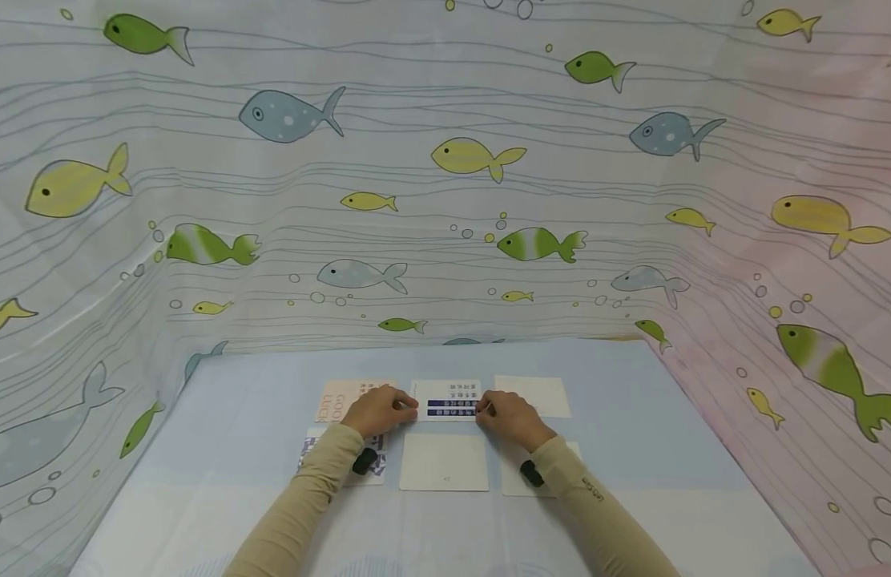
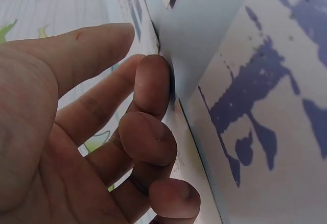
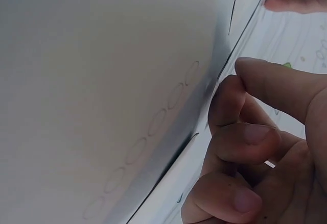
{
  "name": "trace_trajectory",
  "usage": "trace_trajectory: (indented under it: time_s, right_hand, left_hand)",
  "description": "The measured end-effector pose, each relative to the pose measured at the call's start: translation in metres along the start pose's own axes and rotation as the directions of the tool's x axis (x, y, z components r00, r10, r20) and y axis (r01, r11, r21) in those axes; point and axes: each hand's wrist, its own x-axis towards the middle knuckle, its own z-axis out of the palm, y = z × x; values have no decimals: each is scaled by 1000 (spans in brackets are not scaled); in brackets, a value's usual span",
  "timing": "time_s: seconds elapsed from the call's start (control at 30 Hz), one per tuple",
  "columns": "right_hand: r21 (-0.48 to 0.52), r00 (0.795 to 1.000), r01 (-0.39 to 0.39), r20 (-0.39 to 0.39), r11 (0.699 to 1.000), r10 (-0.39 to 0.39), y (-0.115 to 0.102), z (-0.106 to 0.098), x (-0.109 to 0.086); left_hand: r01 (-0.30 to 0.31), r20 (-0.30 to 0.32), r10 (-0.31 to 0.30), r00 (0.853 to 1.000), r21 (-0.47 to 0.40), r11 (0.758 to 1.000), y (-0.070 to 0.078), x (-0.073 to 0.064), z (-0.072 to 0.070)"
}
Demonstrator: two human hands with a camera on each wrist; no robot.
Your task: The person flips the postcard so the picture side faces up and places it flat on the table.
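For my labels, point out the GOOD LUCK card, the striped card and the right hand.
GOOD LUCK card (image 1: pixel 347 397), head view, printed face.
Striped card (image 1: pixel 447 404), head view, upper stripe.
Right hand (image 1: pixel 516 418), head view, its back.

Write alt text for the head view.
A person's left hand and right hand are at opposite ends of a dark-banded card, the middle one in the far row. Six cards lie in two rows on a pale table. A fish-patterned backdrop rises behind.
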Motion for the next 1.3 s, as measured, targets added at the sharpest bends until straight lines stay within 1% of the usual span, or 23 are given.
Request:
trace_trajectory:
  time_s: [0.2,0.33,0.5,0.6,0.73,0.87,1.03,1.13,1.3]
  right_hand:
    - [6,1000,8,13,1000,-8,2,-3,0]
    - [28,1000,4,25,1000,-5,2,-7,-1]
    - [64,1000,3,-2,998,-3,1,-12,-3]
    - [73,1000,10,-21,997,-9,3,-11,-4]
    - [82,999,30,-18,996,-28,8,-10,-9]
    - [75,997,75,0,994,-76,12,-10,-21]
    - [56,990,139,21,989,-140,17,-10,-36]
    - [28,987,156,41,987,-157,18,-7,-42]
    - [-4,988,144,64,990,-144,19,-1,-47]
  left_hand:
    - [5,0,-5,1000,6,1000,-1,2,1]
    - [-15,9,15,1000,15,1000,0,1,0]
    - [-28,4,28,1000,1,1000,0,-2,-4]
    - [-41,-22,41,999,-5,999,-1,-6,-6]
    - [-85,-47,86,995,13,996,0,-14,-8]
    - [-134,-38,137,990,60,989,2,-26,-6]
    - [-200,-30,206,978,139,970,3,-42,0]
    - [-212,-15,218,976,183,960,0,-49,5]
    - [-210,0,215,977,219,953,-4,-55,13]
